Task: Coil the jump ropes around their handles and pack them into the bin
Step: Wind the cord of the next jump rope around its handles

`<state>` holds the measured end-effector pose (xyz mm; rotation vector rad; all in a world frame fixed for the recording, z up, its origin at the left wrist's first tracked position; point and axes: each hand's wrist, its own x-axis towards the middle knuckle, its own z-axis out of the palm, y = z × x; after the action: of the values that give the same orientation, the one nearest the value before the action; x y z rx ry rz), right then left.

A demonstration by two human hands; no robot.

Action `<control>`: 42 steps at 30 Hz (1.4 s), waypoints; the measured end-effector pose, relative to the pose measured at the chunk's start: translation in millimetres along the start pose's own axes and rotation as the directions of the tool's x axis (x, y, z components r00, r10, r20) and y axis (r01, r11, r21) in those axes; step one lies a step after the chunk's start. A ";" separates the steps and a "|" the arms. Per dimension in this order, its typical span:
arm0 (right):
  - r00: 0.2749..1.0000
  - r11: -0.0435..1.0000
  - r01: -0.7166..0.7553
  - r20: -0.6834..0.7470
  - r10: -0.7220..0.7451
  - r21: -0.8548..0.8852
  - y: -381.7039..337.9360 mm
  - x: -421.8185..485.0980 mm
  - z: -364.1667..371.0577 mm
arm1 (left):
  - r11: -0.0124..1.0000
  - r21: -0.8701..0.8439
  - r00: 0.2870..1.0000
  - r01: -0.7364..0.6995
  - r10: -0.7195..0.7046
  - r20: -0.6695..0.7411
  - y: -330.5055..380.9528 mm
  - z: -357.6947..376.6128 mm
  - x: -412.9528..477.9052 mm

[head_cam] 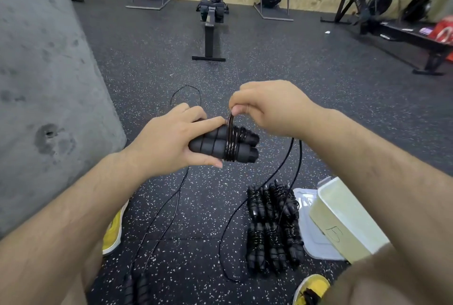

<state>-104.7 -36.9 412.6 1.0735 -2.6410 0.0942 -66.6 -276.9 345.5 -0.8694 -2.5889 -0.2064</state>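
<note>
- Right, the left hand (166,143) grips the pair of black foam handles (220,144) side by side, thumb underneath, fingers (210,121) laid over the top.
- The right hand (267,106) pinches the thin black cord (231,133) between thumb and fingertips, just above the turns wound round both handles.
- The slack of that cord drops below the right wrist and loops across the speckled rubber floor (318,84).
- Writing: a hand-drawn mark on the side of the pale plastic bin (343,219), low right; it cannot be read for certain. No brand shows on the handles.
- The bin sits tilted on a white lid (306,209), partly hidden by the right forearm.
- Just left of the bin lies a pile of coiled jump ropes (272,226), on the floor rather than in it.
- A second, uncoiled jump rope (134,287) lies bottom left, its cord running up toward the hands.
- Edges: a concrete pillar (49,84) crowds the left side and yellow shoes (114,231) flank the work, while open floor stretches ahead to a rowing machine (212,23).
</note>
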 end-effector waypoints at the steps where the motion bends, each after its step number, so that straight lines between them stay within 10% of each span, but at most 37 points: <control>1: 1.000 0.999 -0.016 -0.011 0.016 0.037 3.9 -0.6 3.1 | 1.000 -0.027 1.000 -0.004 0.004 0.005 2.7 -2.9 -0.1; 7: 0.997 0.920 -0.059 -0.030 0.077 0.387 11.7 -5.3 10.3 | 0.959 -0.283 0.999 0.023 -0.010 0.047 13.5 -19.4 -2.7; 12: 0.962 0.616 -0.269 0.178 0.205 0.740 -5.8 -16.0 29.4 | 0.920 -0.392 1.000 0.014 -0.022 -0.015 17.1 -19.4 -6.7; 24: 0.829 0.370 -0.543 0.409 0.382 0.754 -78.5 -9.0 58.5 | 0.919 -0.298 0.956 0.257 -0.287 -0.061 -5.9 -7.4 -8.5; 29: 0.857 0.668 -0.501 0.423 0.295 0.550 -89.4 -12.0 50.6 | 0.920 -0.197 0.929 0.339 -0.360 -0.083 -22.8 -0.9 -8.7; 42: 0.923 0.993 -0.121 0.369 0.109 0.009 -86.7 -16.6 -26.1 | 0.946 0.019 0.946 0.324 -0.323 -0.015 -28.7 8.8 -3.9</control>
<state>-27.2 -83.8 428.6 1.0300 -3.0481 -0.0476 -84.0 -299.5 335.6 -0.4273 -2.7042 -0.2734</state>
